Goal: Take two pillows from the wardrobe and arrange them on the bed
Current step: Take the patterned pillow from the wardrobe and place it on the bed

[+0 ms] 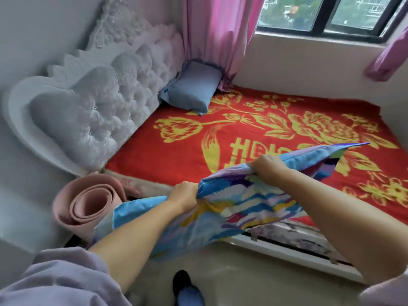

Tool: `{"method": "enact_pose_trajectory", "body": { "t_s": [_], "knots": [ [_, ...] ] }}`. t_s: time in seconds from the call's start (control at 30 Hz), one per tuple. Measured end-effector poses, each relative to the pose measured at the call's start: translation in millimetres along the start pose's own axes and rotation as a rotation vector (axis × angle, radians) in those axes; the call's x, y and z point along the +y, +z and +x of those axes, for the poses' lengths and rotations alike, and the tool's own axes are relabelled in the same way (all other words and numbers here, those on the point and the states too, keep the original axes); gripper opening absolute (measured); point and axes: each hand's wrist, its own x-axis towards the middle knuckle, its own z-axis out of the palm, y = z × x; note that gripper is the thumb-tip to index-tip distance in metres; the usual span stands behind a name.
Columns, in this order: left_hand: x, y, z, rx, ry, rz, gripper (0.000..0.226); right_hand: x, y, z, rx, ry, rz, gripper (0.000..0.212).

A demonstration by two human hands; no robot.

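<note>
I hold a multicoloured patterned pillow point(238, 204) over the near edge of the bed point(181, 151), which is covered by a red blanket with yellow flowers. My left hand point(184, 194) grips the pillow's upper edge near its left side. My right hand point(268, 165) grips the same edge further right. A plain light-blue pillow point(192, 88) leans in the far corner against the tufted white headboard point(99, 107). The wardrobe is out of view.
A rolled pink mat point(88, 204) stands on the floor beside the headboard, left of the pillow. Pink curtains point(218, 36) hang behind the blue pillow under a window point(326, 14). The bed frame's white rail point(287, 250) runs along the floor beside my dark shoe point(182, 281).
</note>
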Motion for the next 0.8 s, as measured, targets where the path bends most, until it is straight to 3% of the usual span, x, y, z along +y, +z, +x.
{"method": "enact_pose_trajectory", "body": {
  "t_s": [0.47, 0.8],
  "knots": [
    [-39, -117, 265, 0.027, -0.011, -0.191, 0.019, 94, -106, 259, 0.046, 0.116, -0.082, 0.026],
    [-116, -116, 426, -0.114, -0.211, -0.272, 0.043, 107, -83, 489, 0.037, -0.009, -0.195, 0.028]
  ]
}}
